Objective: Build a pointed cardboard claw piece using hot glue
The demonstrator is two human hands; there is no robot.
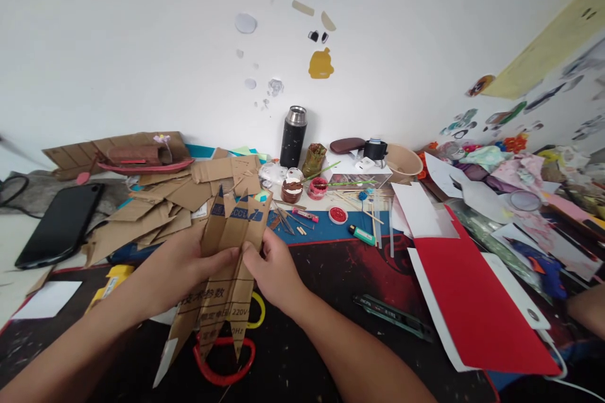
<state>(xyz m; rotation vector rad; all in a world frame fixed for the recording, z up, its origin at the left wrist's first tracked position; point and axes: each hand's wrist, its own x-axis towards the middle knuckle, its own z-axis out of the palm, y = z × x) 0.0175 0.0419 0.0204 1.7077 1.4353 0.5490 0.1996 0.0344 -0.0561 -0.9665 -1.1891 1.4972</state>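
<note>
A folded piece of brown cardboard (231, 283) with points at both ends and printed lettering is in my two hands above the dark mat. My left hand (186, 261) grips its left side, thumb laid across the front. From the right, my right hand (276, 271) pinches the edge, its thumb near the middle; the fingers behind are hidden. Below the cardboard, partly covered by it, lie a red scissor handle (224, 380) and a yellow loop (261, 310). A yellow tool (111, 283) sits under my left forearm, partly hidden.
Cardboard scraps (161, 214) are piled at left near a model boat (142, 160) and a black phone (59, 223). Behind are a thermos (293, 141) and paint jars (292, 189). At right lie a utility knife (392, 316), red paper (486, 308) and a glue gun (543, 267).
</note>
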